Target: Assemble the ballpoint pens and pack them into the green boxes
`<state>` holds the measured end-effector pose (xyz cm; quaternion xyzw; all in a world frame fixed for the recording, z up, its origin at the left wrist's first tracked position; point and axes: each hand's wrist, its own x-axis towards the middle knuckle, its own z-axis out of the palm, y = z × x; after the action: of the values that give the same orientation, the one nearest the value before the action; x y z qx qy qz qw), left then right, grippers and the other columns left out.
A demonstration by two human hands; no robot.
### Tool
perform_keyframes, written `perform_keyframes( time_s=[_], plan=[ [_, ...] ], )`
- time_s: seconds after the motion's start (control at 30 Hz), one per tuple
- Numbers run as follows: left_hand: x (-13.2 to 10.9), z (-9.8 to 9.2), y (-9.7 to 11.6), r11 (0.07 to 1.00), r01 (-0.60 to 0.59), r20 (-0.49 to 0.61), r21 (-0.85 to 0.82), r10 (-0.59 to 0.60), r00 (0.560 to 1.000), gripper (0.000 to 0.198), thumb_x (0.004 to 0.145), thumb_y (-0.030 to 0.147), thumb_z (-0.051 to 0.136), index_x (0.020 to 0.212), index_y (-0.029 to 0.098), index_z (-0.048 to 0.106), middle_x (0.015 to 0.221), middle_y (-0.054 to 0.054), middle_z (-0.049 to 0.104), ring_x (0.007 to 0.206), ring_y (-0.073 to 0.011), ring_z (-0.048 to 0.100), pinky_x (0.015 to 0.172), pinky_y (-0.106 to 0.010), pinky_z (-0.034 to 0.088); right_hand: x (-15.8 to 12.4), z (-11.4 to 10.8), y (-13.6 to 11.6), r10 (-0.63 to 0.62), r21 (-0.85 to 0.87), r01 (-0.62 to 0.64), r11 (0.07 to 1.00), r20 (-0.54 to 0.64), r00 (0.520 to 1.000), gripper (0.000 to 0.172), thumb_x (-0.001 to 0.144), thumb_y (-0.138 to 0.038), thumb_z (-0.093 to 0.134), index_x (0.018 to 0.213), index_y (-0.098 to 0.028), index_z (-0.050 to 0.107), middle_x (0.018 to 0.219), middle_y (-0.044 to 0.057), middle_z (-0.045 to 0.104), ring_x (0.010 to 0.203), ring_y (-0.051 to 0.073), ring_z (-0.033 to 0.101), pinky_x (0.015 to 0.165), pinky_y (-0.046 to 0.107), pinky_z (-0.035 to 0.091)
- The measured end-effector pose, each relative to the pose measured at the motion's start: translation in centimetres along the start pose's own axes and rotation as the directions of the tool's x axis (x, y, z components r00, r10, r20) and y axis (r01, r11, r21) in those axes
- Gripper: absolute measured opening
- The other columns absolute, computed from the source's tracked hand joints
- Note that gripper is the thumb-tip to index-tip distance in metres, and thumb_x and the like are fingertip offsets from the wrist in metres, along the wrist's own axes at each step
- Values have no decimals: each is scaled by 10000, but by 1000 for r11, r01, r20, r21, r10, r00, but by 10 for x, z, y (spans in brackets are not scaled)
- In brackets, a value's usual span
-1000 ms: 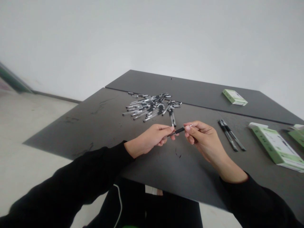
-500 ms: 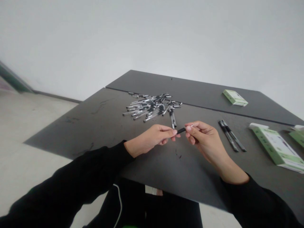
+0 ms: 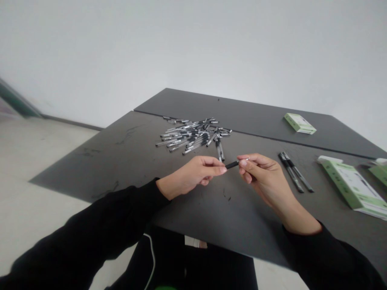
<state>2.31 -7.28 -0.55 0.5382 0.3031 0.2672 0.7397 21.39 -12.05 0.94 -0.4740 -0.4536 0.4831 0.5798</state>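
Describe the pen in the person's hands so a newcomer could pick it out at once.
On the dark grey table, a loose pile of pens lies ahead. In front of it, the left hand and right hand pinch one black pen between them. Unlike the pens lying nearby, it is held up.

I'm watching through 1 camera worn on the person's head, facing forward and down. It sits close above the left hand (image 3: 190,175) and right hand (image 3: 264,177), takes in the dark surface (image 3: 90,169) beyond them, and leaves the white wall (image 3: 193,52) across my upper frame.
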Motion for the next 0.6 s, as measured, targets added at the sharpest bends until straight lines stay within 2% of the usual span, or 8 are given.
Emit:
perform_keyframes(
  time_s=[0.07, 0.13, 0.2, 0.27, 0.37, 0.43, 0.5, 0.6],
  plan=[
    [0, 0, 2, 998, 52, 6, -37, -51, 999, 322, 757, 437, 753, 833, 150, 629, 694, 33, 490, 532, -48, 378, 427, -170, 210, 0, 0, 0, 2, 4, -2, 1000, -1, 1000, 199, 654, -340, 873, 788, -219, 788, 547, -17, 634, 418, 63, 463, 402, 213, 332],
    [0, -1, 5, 976, 197, 118, -94, -186, 975, 416, 835, 557, 612, 846, 141, 618, 742, -4, 556, 489, -47, 348, 394, -178, 183, -1, 1, 0, 5, 6, -5, 1000, 1, 1000, 191, 657, -332, 871, 789, -221, 791, 549, -17, 636, 416, 61, 461, 403, 212, 332],
    [1, -2, 6, 940, 321, 245, -118, -286, 926, 471, 911, 559, 460, 825, 122, 615, 722, -29, 578, 433, -39, 276, 375, -190, 141, -1, 0, 0, 7, 12, -8, 1000, 11, 1000, 185, 659, -327, 871, 789, -223, 791, 554, -17, 638, 415, 57, 461, 405, 210, 330],
    [0, -3, 6, 948, 300, 255, -105, -266, 930, 407, 945, 454, 448, 787, 114, 609, 648, -7, 536, 408, -27, 230, 381, -189, 128, 0, 0, 0, 7, 19, -8, 1000, 20, 1000, 188, 657, -332, 871, 787, -225, 789, 555, -19, 636, 414, 56, 456, 405, 211, 326],
    [-2, -2, 5, 991, 117, 136, -63, -108, 985, 253, 906, 339, 586, 791, 116, 613, 648, 24, 492, 440, -14, 259, 408, -167, 156, 1, -1, -1, 15, 22, -16, 1000, 19, 1000, 204, 651, -352, 871, 773, -221, 775, 550, -20, 629, 413, 61, 447, 402, 217, 320],
    [-3, -1, 5, 998, 39, 64, -53, -36, 997, 217, 832, 326, 694, 807, 128, 607, 692, 25, 502, 481, -16, 305, 423, -154, 185, 1, -2, -1, 19, 21, -20, 1000, 13, 1000, 207, 655, -355, 868, 766, -215, 763, 547, -21, 624, 413, 62, 445, 400, 215, 316],
    [-4, 1, 6, 995, 62, 49, -81, -58, 997, 271, 798, 373, 729, 820, 145, 585, 726, 22, 525, 488, -19, 310, 418, -150, 177, 0, -2, -1, 19, 14, -19, 1000, 6, 1000, 211, 658, -354, 867, 767, -212, 755, 547, -22, 623, 414, 63, 449, 398, 211, 311],
    [-3, 1, 7, 974, 191, 136, -123, -174, 975, 356, 884, 505, 587, 858, 150, 596, 699, 17, 547, 431, -17, 239, 392, -167, 127, 0, -1, 0, 15, 5, -15, 1000, 0, 1000, 217, 657, -357, 868, 769, -211, 754, 548, -21, 624, 411, 64, 452, 397, 212, 312]
  ],
)
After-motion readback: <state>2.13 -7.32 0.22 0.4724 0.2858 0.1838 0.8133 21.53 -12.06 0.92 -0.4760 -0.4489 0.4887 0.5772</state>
